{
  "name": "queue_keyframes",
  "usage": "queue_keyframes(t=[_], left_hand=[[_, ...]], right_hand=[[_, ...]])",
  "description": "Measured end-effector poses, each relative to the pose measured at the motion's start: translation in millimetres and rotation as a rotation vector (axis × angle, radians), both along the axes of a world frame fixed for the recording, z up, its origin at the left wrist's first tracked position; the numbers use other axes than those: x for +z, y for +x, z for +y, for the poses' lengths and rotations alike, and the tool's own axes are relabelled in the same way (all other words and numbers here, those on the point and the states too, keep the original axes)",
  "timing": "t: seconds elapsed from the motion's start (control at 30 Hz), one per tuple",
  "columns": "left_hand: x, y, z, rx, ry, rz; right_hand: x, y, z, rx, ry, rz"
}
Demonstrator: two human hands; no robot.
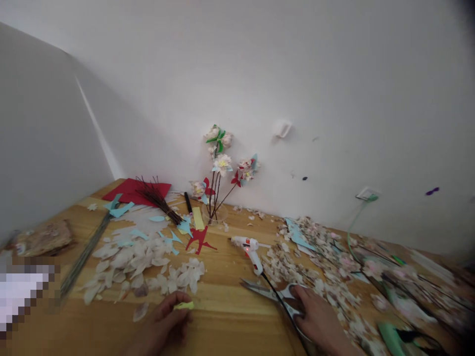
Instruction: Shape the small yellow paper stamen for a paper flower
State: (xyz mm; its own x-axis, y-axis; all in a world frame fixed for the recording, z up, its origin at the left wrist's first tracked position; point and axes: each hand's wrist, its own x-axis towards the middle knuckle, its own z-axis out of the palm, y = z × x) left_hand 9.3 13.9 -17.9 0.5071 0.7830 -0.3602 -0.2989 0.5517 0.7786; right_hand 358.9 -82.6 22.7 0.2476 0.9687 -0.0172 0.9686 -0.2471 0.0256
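My left hand (166, 321), low and left of the middle, pinches a small piece of yellow paper (185, 305) between thumb and fingers. On the right, my right hand (317, 316) has its fingers at the handles of a pair of scissors (261, 290), whose blades point left and stand apart. Whether the scissors rest fully on the wood cannot be made out. Just beyond them lies a white glue gun (249, 245) with a small red light; its black cord (276, 291) runs toward me across the scissors.
Loose white petals (129, 259) lie at left, and more petals (315, 272) at right. Flowers on stems (221, 164) stand at the wall. Around them are dark twigs (159, 200), red paper (128, 190), a red cutout (200, 241), blue scraps (297, 235) and green tape (391, 338).
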Motion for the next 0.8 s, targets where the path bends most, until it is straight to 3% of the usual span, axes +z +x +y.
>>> queue_keyframes(t=[0.57, 0.7, 0.8], left_hand=[[-5.6, -2.6, 0.8, -0.052, 0.052, 0.006], [6.2, 0.3, -4.6, -0.064, 0.152, 0.042], [18.6, 23.2, -17.3, -0.146, 0.204, 0.023]], right_hand=[[0.7, -11.8, -14.1, -0.085, -0.091, -0.010], [2.2, -19.7, -17.4, -0.148, -0.097, -0.011], [2.3, -26.0, -16.7, -0.176, -0.087, -0.003]])
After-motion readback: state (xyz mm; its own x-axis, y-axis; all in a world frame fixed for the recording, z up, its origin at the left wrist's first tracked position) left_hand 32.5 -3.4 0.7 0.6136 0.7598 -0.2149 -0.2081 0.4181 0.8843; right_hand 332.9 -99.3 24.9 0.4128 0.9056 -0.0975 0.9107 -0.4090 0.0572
